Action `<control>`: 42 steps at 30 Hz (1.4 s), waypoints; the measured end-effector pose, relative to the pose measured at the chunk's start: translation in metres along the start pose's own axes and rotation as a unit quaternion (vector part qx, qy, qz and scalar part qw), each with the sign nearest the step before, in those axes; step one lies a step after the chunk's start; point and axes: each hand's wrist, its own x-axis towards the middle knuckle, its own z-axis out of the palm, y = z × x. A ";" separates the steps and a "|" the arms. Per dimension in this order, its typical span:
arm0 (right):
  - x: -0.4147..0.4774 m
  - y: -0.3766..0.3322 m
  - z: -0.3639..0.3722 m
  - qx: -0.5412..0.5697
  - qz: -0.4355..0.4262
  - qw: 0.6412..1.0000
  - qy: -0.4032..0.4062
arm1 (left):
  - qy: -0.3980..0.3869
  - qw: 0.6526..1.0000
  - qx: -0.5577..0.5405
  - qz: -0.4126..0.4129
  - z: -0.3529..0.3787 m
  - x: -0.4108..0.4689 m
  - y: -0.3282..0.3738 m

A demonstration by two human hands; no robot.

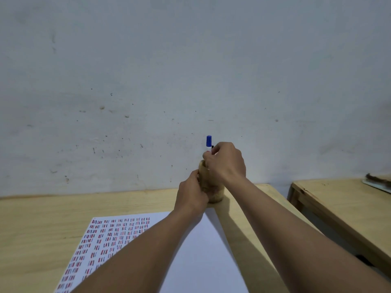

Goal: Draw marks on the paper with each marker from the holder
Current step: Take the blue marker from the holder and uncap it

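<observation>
A tan cylindrical holder [213, 191] stands on the wooden table near the wall, just beyond the paper's far edge. My left hand [191, 194] is wrapped around its left side. My right hand [225, 160] sits over its mouth, fingers pinched on a marker with a blue cap [208, 142] that sticks up above the holder. A dark tip of another marker shows just right of the blue cap. The white paper [203, 250] lies in front of me; its left part carries many short red, blue and dark strokes [105, 235] in rows. My forearms hide part of the sheet.
The light wooden table [42, 225] runs to a scuffed pale wall [190, 70]. A second wooden table [338, 199] stands to the right across a narrow gap, with a flat object [378, 182] at its far right edge.
</observation>
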 end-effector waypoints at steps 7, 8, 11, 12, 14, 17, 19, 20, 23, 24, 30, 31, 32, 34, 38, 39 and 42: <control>-0.017 -0.025 -0.037 0.105 -0.058 0.992 0.036 | 0.025 0.998 0.050 -0.011 -0.020 -0.013 0.015; -0.021 -0.029 -0.042 0.110 -0.068 0.991 0.039 | 0.029 0.999 0.045 -0.008 -0.027 -0.016 0.020; -0.033 -0.040 -0.052 0.114 -0.102 0.988 0.029 | 0.030 0.999 0.032 0.014 -0.052 -0.029 0.034; -0.038 -0.043 -0.052 0.113 -0.110 0.987 0.022 | 0.030 0.999 0.030 0.020 -0.061 -0.034 0.039; -0.048 -0.046 -0.052 0.109 -0.123 0.986 0.007 | 0.048 0.998 0.034 0.038 -0.077 -0.042 0.047; -0.065 -0.048 -0.050 0.088 -0.143 0.986 -0.021 | 0.087 0.995 -0.026 0.052 -0.100 -0.053 0.059; -0.076 -0.047 -0.048 0.053 -0.155 0.986 -0.038 | 0.088 0.989 -0.110 0.050 -0.112 -0.060 0.068; -0.080 -0.046 -0.048 0.040 -0.158 0.986 -0.046 | 0.084 0.985 -0.144 0.053 -0.118 -0.064 0.073; -0.091 -0.046 -0.048 0.024 -0.155 0.985 -0.070 | 0.074 0.980 -0.171 0.071 -0.132 -0.076 0.084; -0.093 -0.048 -0.048 0.027 -0.152 0.985 -0.076 | 0.074 0.981 -0.163 0.076 -0.136 -0.079 0.086; -0.106 -0.052 -0.045 0.043 -0.150 0.983 -0.093 | 0.061 0.988 -0.109 0.086 -0.150 -0.090 0.084; -0.108 -0.053 -0.044 0.045 -0.150 0.983 -0.096 | 0.058 0.989 -0.099 0.089 -0.152 -0.091 0.084; -0.109 -0.054 -0.042 0.044 -0.154 0.983 -0.092 | 0.060 0.990 -0.093 0.089 -0.154 -0.092 0.083; -0.112 -0.057 -0.040 0.038 -0.168 0.984 -0.049 | 0.083 0.988 -0.101 0.083 -0.158 -0.093 0.082; -0.133 -0.070 -0.038 0.120 -0.132 0.984 0.006 | 0.136 0.973 -0.181 0.052 -0.168 -0.092 0.079; -0.139 -0.074 -0.036 0.167 -0.078 0.982 -0.038 | 0.137 0.970 -0.196 0.046 -0.171 -0.093 0.078; -0.149 -0.083 -0.030 0.396 0.142 0.888 -0.185 | 0.103 0.973 -0.203 0.037 -0.177 -0.099 0.075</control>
